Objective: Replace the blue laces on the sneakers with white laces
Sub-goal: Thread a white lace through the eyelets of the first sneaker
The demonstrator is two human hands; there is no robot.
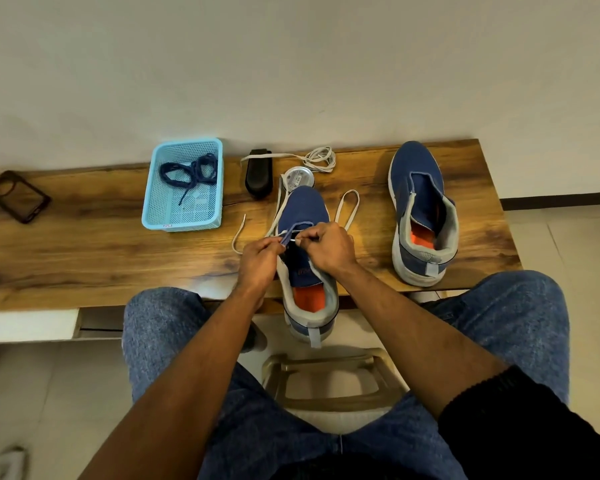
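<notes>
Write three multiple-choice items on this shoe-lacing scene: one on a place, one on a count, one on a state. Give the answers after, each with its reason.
1. Where are the blue laces?
A. In the light blue basket
B. On the floor
C. In the far sneaker

2. How many sneakers are on the wooden table?
A. One
B. Two
C. Three

3. What is the state of the sneaker on the right?
A. Laced in white
B. Laced in blue
C. Without laces

Answers:
1 A, the dark blue laces lie coiled inside the basket.
2 B, the near sneaker is under the left hand and right hand, which work a white lace at its eyelets; the other stands to the right.
3 C, its tongue and opening show no lace; a spare white lace lies bundled at the table's far edge.
</notes>
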